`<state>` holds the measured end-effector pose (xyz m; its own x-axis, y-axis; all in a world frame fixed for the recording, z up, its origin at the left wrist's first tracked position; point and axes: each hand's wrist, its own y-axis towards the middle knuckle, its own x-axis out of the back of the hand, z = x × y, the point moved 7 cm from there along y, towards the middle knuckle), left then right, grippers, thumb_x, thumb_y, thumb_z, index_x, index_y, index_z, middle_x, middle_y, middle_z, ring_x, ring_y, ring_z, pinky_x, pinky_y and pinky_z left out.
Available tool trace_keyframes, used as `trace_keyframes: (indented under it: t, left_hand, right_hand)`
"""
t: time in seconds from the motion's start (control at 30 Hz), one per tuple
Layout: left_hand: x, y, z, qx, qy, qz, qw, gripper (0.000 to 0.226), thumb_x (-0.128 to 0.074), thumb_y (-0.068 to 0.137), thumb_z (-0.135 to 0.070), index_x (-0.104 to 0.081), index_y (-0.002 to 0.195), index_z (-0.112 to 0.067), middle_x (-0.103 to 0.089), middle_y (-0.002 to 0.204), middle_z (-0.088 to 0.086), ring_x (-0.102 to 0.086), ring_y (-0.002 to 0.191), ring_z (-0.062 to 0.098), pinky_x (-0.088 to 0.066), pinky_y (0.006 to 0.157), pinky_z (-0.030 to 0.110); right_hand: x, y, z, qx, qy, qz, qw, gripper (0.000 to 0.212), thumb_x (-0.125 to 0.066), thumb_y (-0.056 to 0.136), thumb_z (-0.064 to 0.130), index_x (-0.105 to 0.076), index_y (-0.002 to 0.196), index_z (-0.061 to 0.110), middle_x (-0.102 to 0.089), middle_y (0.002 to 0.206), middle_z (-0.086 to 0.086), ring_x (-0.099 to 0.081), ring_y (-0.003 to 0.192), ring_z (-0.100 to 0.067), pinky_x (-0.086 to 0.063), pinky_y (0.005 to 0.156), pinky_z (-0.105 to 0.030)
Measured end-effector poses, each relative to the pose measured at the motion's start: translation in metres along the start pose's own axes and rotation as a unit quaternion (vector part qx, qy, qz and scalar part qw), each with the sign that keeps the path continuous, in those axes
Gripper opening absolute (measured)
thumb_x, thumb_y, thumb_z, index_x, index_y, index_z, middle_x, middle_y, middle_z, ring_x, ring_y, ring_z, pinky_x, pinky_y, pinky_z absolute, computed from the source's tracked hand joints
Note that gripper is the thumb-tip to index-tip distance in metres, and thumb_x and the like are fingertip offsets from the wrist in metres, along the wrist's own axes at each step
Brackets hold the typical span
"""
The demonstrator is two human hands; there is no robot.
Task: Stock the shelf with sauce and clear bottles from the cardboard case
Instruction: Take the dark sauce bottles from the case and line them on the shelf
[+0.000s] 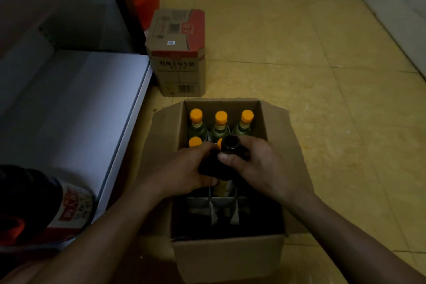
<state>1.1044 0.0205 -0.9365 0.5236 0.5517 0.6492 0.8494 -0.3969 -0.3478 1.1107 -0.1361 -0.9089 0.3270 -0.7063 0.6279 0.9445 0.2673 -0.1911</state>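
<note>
Left hand (184, 168) and right hand (260, 166): fingers of both clamped round upright dark glass sauce bottle with black cap (230, 145), in open brown cardboard case (228, 258). Orange-capped clear greenish bottles (221, 124) just beyond fingers. White shelf (69, 104) left of fingers.

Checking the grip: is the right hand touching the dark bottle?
Touching. The head view shows the right hand with thumb and fingers round the neck of the dark bottle.
</note>
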Motion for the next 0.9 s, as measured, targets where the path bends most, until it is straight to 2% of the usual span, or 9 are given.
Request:
trace_keyframes:
  t: [0.1,0.2,0.27,0.37,0.47,0.63,0.77,0.83,0.9]
  left_hand:
    - [-0.002,0.000,0.001,-0.006,-0.047,0.008,0.999,0.069,-0.080,0.087,-0.028,-0.043,0.144,-0.038,-0.062,0.136,-0.013,-0.060,0.125,0.005,-0.055,0.103,0.040]
    - [-0.008,0.001,-0.001,-0.015,-0.073,0.009,0.997,0.077,-0.081,0.085,-0.033,-0.037,0.148,-0.039,-0.056,0.146,-0.016,-0.053,0.135,0.003,-0.050,0.111,0.040]
    - [-0.009,0.002,-0.004,-0.019,-0.084,0.003,0.996,0.082,-0.082,0.083,-0.036,-0.035,0.150,-0.041,-0.052,0.148,-0.019,-0.050,0.137,0.001,-0.046,0.114,0.036]
    - [-0.011,0.003,-0.013,-0.016,-0.105,-0.004,0.994,0.075,-0.083,0.081,-0.040,-0.035,0.136,-0.056,-0.055,0.134,-0.031,-0.054,0.126,-0.008,-0.048,0.108,0.023]
    - [-0.009,0.003,-0.019,-0.010,-0.137,-0.042,0.990,0.073,-0.086,0.078,-0.043,-0.038,0.130,-0.059,-0.059,0.127,-0.035,-0.057,0.120,-0.011,-0.049,0.102,0.018]
    - [-0.007,-0.007,-0.030,-0.027,-0.185,-0.107,0.976,0.073,-0.089,0.074,-0.043,-0.050,0.136,-0.045,-0.067,0.126,-0.027,-0.062,0.116,-0.009,-0.054,0.101,0.028]
    - [-0.004,-0.009,-0.035,-0.029,-0.227,-0.079,0.970,0.068,-0.089,0.076,-0.035,-0.054,0.134,-0.041,-0.068,0.127,-0.023,-0.063,0.119,-0.003,-0.053,0.105,0.036]
    - [0.000,-0.009,-0.037,-0.024,-0.242,-0.051,0.969,0.065,-0.089,0.076,-0.030,-0.056,0.131,-0.041,-0.069,0.126,-0.022,-0.064,0.119,-0.002,-0.053,0.106,0.039]
    - [0.004,-0.010,-0.042,-0.023,-0.258,-0.024,0.966,0.063,-0.088,0.077,-0.025,-0.057,0.130,-0.039,-0.070,0.125,-0.024,-0.063,0.119,-0.004,-0.052,0.106,0.034]
  right_hand:
    - [0.013,-0.007,0.020,0.013,0.008,-0.039,0.999,0.024,-0.067,0.093,0.045,-0.068,0.114,0.033,-0.070,0.107,0.012,-0.065,0.099,-0.006,-0.056,0.083,-0.028]
    - [0.028,-0.013,0.033,0.027,0.034,-0.095,0.994,0.029,-0.065,0.091,0.049,-0.069,0.114,0.033,-0.070,0.107,0.014,-0.065,0.100,-0.001,-0.057,0.084,-0.028]
    - [0.038,-0.016,0.040,0.030,0.089,-0.125,0.988,0.029,-0.066,0.090,0.050,-0.070,0.114,0.033,-0.072,0.106,0.014,-0.067,0.099,0.001,-0.059,0.084,-0.030]
    - [0.052,-0.021,0.050,0.052,0.177,-0.166,0.969,0.025,-0.068,0.089,0.046,-0.074,0.106,0.029,-0.075,0.096,0.012,-0.072,0.093,-0.003,-0.062,0.081,-0.036]
    - [0.059,-0.021,0.054,0.066,0.231,-0.178,0.954,0.017,-0.070,0.090,0.039,-0.075,0.101,0.028,-0.077,0.092,0.011,-0.074,0.090,-0.003,-0.063,0.077,-0.029]
    - [0.064,-0.014,0.062,0.084,0.282,-0.158,0.942,0.021,-0.068,0.092,0.035,-0.073,0.103,0.018,-0.075,0.085,0.015,-0.073,0.082,0.002,-0.054,0.067,-0.013]
    - [0.057,-0.010,0.059,0.109,0.232,-0.104,0.961,0.043,-0.058,0.089,0.053,-0.069,0.114,0.020,-0.075,0.100,0.007,-0.072,0.098,-0.005,-0.060,0.082,-0.027]
    - [0.052,-0.009,0.054,0.104,0.228,-0.061,0.966,0.044,-0.057,0.089,0.052,-0.067,0.120,0.021,-0.073,0.107,0.012,-0.070,0.103,-0.001,-0.058,0.088,-0.022]
    - [0.051,-0.007,0.049,0.100,0.250,-0.018,0.963,0.043,-0.058,0.095,0.047,-0.063,0.127,0.020,-0.072,0.113,0.012,-0.069,0.109,-0.003,-0.056,0.091,-0.022]
